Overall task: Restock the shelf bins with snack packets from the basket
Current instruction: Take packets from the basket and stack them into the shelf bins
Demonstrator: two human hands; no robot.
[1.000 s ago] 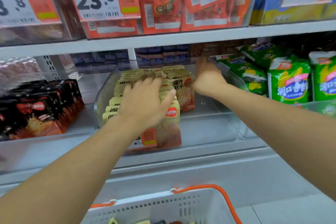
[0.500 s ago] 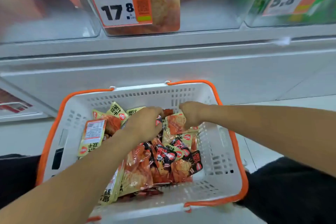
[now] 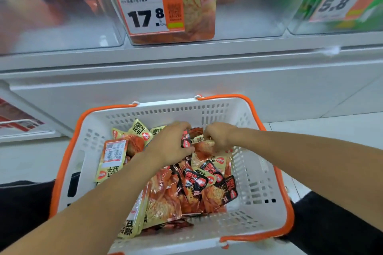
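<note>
A person bends over a white basket with orange rims, both hands deep among the snack packets heaped inside. The left hand curls over the pile near the far wall, its fingers closed around a small black-and-red packet. The right hand, just beside it, pinches the same cluster of packets from the right, fingers bent in. The two hands nearly touch.

The heap fills the left and middle of the basket: yellow packets lie toward the far left, one yellow packet rests face-down against the left wall, and orange and black ones crowd the centre. The near right corner shows bare basket floor.

Above, on the far side, a clear bin stands on the shelf with a price tag reading 17.8 on its front. Yellow packets stand upright behind the tag at the bin's left; the rest of the bin looks bare. Another bin to the left and a third bin to the right, tagged 5.8, are blurred.

The step in hand appears to be the pick: gathering packets from the basket before lifting them to the shelf. Plenty of stock remains below, so the job seems far from finished. The next move likely calls for sorting by kind, securing a firm hold on the slippery wrappers, then raising them over the bin's front wall and standing them upright in its free space.
</note>
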